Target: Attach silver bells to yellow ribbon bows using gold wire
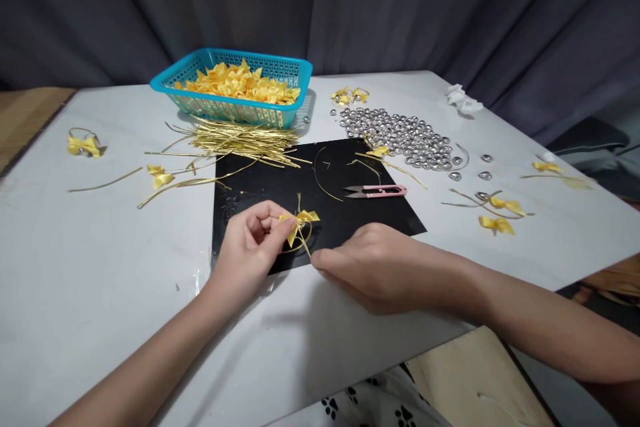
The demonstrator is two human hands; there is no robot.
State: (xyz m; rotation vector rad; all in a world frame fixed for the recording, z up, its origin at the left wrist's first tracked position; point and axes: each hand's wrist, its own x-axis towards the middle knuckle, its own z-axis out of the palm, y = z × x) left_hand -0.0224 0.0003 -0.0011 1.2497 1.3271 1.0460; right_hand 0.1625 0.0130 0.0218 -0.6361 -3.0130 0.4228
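My left hand (250, 243) pinches a small yellow ribbon bow (300, 221) between thumb and fingers, just above the black mat (350, 167). A thin gold wire tie (304, 243) loops round the bow. My right hand (373, 265) is closed, its fingertips gripping the lower end of that wire at the mat's front edge. Both hands rest low over the white table (100, 267).
A teal basket (235, 83) of yellow ribbon pieces stands at the back. In front of it lies a heap of gold wire ties (240, 140). Pink thread snips (377, 191) lie on the mat. Silver beads (405, 137) are piled at back right. Finished bows (497, 213) lie scattered about.
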